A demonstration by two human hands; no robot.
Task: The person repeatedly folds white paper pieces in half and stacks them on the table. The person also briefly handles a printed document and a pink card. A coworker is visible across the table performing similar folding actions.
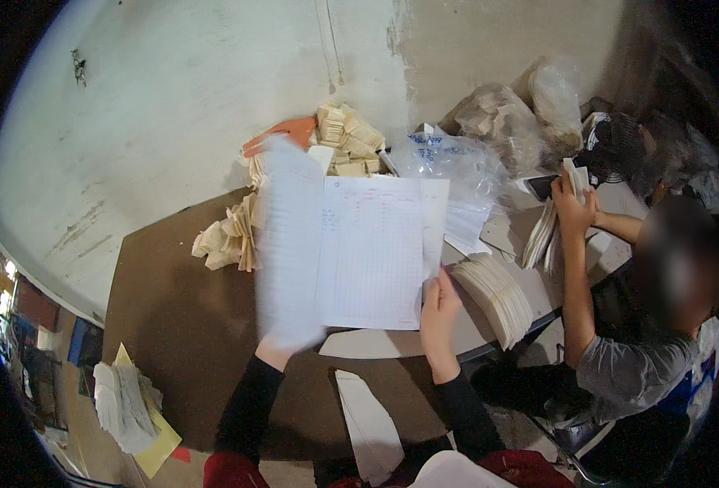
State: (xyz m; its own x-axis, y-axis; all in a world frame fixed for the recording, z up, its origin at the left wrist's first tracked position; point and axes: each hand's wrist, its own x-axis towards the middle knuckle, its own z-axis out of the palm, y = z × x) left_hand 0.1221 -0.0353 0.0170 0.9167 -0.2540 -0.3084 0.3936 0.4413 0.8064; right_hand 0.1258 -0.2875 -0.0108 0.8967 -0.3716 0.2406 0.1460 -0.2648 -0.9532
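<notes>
An open ledger book [372, 252] with ruled, handwritten pages is held up above the table. Its left-hand pages are smeared by motion. My right hand [439, 315] grips the book's lower right edge, thumb in front. At the lower left corner, my left hand [273, 355] holds the book from below, and its fingers are hidden behind the pages. Just under the book lies a long strip of pale card [372, 345] on the table. A fanned stack of white paper pieces [494, 297] rests right of my right hand.
The brown table [172, 317] has bundles of cream paper pieces [345, 134] at its far side, beside clear plastic bags [457, 159]. White papers [125, 407] are at lower left. A co-worker [636, 366] sits at right, holding paper pieces. A white piece [368, 423] lies near my lap.
</notes>
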